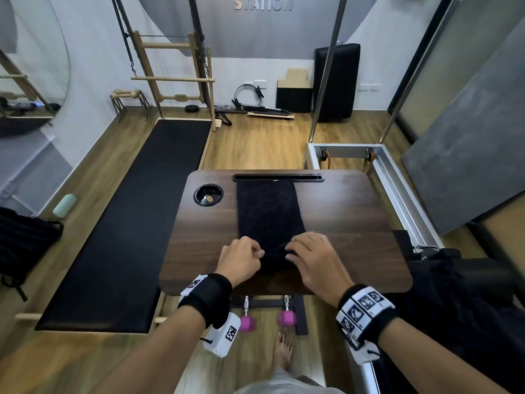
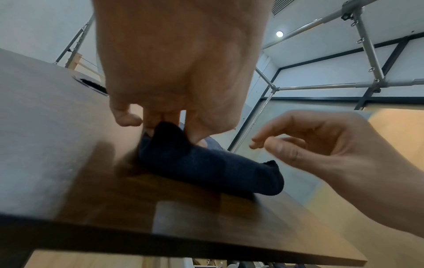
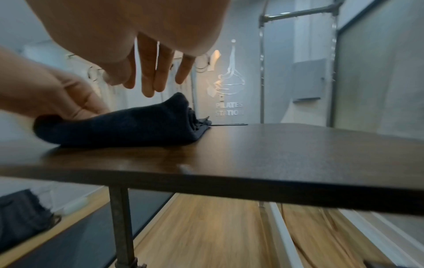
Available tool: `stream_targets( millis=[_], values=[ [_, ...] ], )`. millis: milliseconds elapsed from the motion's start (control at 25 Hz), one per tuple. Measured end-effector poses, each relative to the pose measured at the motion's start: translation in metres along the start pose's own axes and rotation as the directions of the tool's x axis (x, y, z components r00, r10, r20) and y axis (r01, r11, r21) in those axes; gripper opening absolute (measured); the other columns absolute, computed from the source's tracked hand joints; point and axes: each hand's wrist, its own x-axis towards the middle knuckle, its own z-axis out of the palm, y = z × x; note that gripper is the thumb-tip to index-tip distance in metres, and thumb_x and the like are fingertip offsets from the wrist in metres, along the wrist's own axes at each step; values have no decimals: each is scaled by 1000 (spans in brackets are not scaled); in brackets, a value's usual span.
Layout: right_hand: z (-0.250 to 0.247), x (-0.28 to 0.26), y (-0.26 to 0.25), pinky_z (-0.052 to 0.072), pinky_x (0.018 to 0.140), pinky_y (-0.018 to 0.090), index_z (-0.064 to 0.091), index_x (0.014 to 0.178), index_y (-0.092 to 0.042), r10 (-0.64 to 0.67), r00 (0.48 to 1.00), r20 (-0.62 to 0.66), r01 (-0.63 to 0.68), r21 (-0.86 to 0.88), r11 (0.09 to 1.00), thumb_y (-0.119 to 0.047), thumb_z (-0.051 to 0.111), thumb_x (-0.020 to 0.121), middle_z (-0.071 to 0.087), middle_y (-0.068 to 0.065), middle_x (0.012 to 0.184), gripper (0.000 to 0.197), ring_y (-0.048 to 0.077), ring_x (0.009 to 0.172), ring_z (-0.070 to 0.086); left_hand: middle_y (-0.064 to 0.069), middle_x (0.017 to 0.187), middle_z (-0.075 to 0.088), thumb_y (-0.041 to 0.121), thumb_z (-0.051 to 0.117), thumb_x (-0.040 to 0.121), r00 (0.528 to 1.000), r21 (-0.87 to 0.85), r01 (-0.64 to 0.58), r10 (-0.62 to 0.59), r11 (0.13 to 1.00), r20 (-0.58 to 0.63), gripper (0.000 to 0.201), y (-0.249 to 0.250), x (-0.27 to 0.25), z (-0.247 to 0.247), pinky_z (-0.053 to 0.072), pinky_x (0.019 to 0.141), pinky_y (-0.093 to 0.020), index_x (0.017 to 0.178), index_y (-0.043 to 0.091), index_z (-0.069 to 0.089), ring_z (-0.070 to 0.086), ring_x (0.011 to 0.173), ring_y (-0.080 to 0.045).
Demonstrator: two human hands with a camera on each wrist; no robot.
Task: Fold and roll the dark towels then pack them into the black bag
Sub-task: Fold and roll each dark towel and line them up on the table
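Both hands are starting the roll at the tabletop's (image 1: 355, 223) 6 o'clock edge: left hand (image 1: 241, 258) pinching the towel (image 1: 268, 211), right hand (image 1: 312, 258) hovering spread. Tucking evenly should be keeping it tight.

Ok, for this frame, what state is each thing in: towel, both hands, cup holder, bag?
dark towel: folded into a strip, near end partly rolled, on the table.
left hand: pinching the roll's end.
right hand: open, fingers above the roll.
cup holder: holds a small round disc.
black bag: on the floor, left.
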Motion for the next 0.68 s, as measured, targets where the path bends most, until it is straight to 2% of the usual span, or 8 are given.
stream_targets(
  millis=[80,200,320,400,480,560,640,680],
  values=[
    [6,-5,-1,51,93,33,69,116,-15,-82,988,133,87,-35,996,-32,72,94,65,-1,114,28,18,106,60,2,91,64,29,59,103,999,23,21,-22,1000,25,19,4,4,0,45,91,-40,84,29,60,64,106,-31],
    [9,-4,3,54,85,33,64,124,-16,31,947,318,-3,-88,996,-22,78,89,65,-1,114,39,19,101,61,2,92,66,31,60,104,997,-23,57,-56,998,49,17,5,7,-3,48,93,-41,87,28,63,65,106,-29],
    [9,6,9,52,85,32,66,119,-16,113,930,350,-126,15,992,-8,68,94,65,-1,110,27,20,100,60,7,86,68,29,63,103,999,-206,12,-19,978,-31,2,-2,4,0,52,93,-47,102,29,63,65,95,-22],
    [10,17,12,49,88,30,67,119,-15,186,914,362,-236,100,967,-6,65,96,66,0,110,25,20,102,60,12,93,60,34,63,104,962,-115,-157,125,981,-242,6,-8,-5,5,49,87,-43,103,31,58,60,93,-15],
    [10,25,15,47,90,31,67,120,-13,244,889,387,-315,131,940,-7,63,99,66,2,113,22,21,107,60,14,105,53,48,64,100,898,64,-272,277,960,-342,18,-13,-15,10,43,84,-37,104,31,62,52,102,-12],
    [12,30,20,49,93,33,67,121,-13,278,856,436,-365,129,922,-8,60,101,66,1,115,22,21,111,60,11,113,54,57,68,94,883,200,-298,349,933,-314,33,-19,-18,16,43,85,-36,112,29,68,50,107,-13],
    [12,33,21,50,95,34,67,122,-15,286,842,457,-387,143,911,-10,60,102,64,-1,116,22,19,112,60,13,114,59,52,70,94,901,242,-270,333,932,-277,34,-23,-17,18,43,89,-39,118,28,71,54,109,-16],
    [11,34,21,50,96,34,68,122,-16,280,858,430,-381,170,909,-12,61,102,62,-3,117,22,18,113,60,14,114,60,48,69,96,915,216,-245,299,945,-273,31,-23,-15,18,42,90,-39,119,27,72,55,110,-16]
  ],
)
